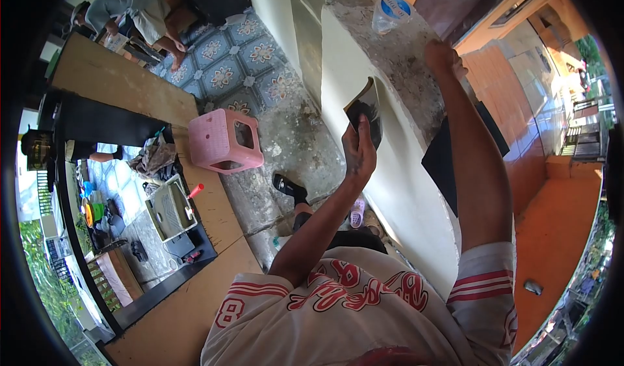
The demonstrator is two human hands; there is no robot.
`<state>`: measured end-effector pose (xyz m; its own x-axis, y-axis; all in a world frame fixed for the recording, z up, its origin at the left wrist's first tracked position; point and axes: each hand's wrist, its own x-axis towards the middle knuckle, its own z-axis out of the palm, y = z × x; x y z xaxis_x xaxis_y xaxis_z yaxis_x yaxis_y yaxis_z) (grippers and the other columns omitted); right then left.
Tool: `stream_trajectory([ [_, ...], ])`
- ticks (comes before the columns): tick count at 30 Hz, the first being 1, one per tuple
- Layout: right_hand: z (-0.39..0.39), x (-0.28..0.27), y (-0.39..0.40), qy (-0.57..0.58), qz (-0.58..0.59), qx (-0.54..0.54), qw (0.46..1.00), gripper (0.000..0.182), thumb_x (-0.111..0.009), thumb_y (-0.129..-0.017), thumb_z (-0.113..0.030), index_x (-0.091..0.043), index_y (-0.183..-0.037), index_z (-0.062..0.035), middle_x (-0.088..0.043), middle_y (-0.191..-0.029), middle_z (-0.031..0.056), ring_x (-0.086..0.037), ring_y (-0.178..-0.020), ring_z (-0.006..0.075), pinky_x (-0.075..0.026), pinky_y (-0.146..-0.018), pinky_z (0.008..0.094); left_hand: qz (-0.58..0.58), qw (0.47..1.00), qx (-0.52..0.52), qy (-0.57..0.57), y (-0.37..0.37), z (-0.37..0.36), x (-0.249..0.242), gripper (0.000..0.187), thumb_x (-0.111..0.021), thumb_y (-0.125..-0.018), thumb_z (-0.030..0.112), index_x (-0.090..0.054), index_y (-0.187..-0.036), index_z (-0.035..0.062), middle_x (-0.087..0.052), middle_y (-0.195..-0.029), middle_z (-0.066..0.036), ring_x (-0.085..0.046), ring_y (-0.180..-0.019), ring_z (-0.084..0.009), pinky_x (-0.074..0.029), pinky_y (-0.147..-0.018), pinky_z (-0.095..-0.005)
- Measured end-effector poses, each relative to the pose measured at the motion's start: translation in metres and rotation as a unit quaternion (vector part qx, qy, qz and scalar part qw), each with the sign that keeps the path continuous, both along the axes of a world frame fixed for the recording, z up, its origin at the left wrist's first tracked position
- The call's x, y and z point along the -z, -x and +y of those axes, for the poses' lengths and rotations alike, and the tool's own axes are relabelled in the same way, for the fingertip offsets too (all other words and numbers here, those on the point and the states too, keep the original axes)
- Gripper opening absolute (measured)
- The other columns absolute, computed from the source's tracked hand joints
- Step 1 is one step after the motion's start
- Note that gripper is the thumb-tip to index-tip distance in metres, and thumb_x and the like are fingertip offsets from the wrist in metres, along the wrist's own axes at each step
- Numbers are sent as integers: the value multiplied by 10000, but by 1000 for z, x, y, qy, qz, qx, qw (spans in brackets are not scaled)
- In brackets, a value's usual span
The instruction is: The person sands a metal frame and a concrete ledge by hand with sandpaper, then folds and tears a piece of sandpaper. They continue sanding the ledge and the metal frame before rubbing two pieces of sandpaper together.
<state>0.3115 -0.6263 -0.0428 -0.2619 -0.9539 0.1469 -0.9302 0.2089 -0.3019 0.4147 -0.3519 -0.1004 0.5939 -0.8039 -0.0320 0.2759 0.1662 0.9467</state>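
Note:
My left hand (361, 148) is closed around a curved dark sheet (365, 109) with a tan edge, which looks like sandpaper. It holds the sheet close to the white face of a low wall (348, 60). My right hand (445, 60) is over the rough concrete top (406, 60) of that wall, near its far edge. The fingers there are curled, and whatever they may grip is hidden. A crumpled clear plastic cup (392, 15) with a blue label lies on the ledge beyond it. Beneath my right forearm is a flat black piece (442, 164), partly covered.
A pink plastic stool (224, 142) stands on the floor to the left. Behind it are blue patterned tiles (221, 77) and a bending person (130, 15). A window opening (140, 203) shows a tray and a red-handled tool. Orange tiled floor (552, 236) lies right of the wall.

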Motion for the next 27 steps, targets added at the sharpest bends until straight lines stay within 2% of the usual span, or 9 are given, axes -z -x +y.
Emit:
stream_trajectory([
  [2, 21, -28, -8, -72, -9, 5, 997, 549, -411, -944, -408, -575, -1374, -108, -571, -1427, 156, -514, -1336, 352, -325, -1096, 528, -25, 999, 34, -33, -3, 2, -12, 418, -477, -1065, 319, -579, -1148, -78, -584, -856, -45, -463, -760, -113, -421, -678, -295],
  [6, 13, -19, -5, -66, 4, 10, 998, 545, -409, -944, -401, -574, -1368, -101, -569, -1428, 157, -518, -1333, 351, -327, -1099, 521, -75, 995, 60, -1, 4, -4, -17, 349, -538, -1040, 240, -582, -1246, -39, -616, -887, -58, -534, -807, -121, -471, -732, -298],
  [8, 14, -21, -7, -80, 8, 8, 997, 534, -406, -944, -391, -578, -1359, -101, -574, -1419, 164, -516, -1335, 346, -330, -1098, 522, -70, 994, 82, 7, 7, -5, -20, 452, -590, -1000, 154, -501, -1407, -21, -640, -1084, -112, -611, -923, -183, -503, -802, -340],
  [11, 21, -26, -8, -67, 8, 7, 998, 527, -406, -944, -387, -584, -1351, -104, -581, -1408, 168, -518, -1332, 346, -338, -1089, 527, -159, 985, 58, 21, 17, -11, -7, 485, -574, -986, 105, -465, -1445, -11, -561, -1261, -192, -592, -1089, -283, -507, -872, -384],
  [13, 23, -27, -7, -70, 4, 6, 998, 524, -409, -943, -389, -587, -1345, -105, -584, -1402, 171, -520, -1328, 346, -342, -1084, 528, -281, 958, 9, 58, 22, -13, -1, 525, -520, -985, 71, -407, -1494, 1, -421, -1405, -254, -493, -1253, -381, -484, -954, -422],
  [16, 18, -23, -8, -65, 6, 6, 998, 516, -414, -941, -392, -595, -1331, -107, -591, -1394, 166, -527, -1319, 342, -348, -1076, 529, -332, 941, 0, 63, 23, -16, 1, 564, -464, -989, 52, -338, -1537, 12, -335, -1473, -268, -437, -1311, -424, -455, -994, -428],
  [17, 16, -20, -8, -62, 12, 11, 998, 512, -416, -940, -392, -600, -1324, -109, -596, -1390, 158, -531, -1314, 338, -350, -1072, 528, -304, 950, 27, 61, 25, -14, 1, 606, -432, -987, 60, -255, -1564, -7, -213, -1570, -286, -363, -1401, -437, -426, -1046, -430],
  [21, 9, -13, -5, -64, 19, 15, 998, 506, -419, -940, -393, -607, -1316, -112, -599, -1388, 151, -529, -1314, 339, -349, -1071, 532, -265, 957, 80, 85, 23, -24, -9, 646, -361, -990, 97, -137, -1585, -20, -46, -1648, -281, -172, -1518, -417, -347, -1138, -403],
  [27, -2, 0, 0, -56, 10, 6, 998, 504, -419, -942, -395, -609, -1317, -115, -600, -1384, 163, -523, -1315, 357, -340, -1073, 531, -246, 955, 66, 155, -9, -54, -1, 636, -349, -1022, 163, -114, -1572, -55, -69, -1639, -298, -145, -1521, -430, -269, -1188, -422],
])
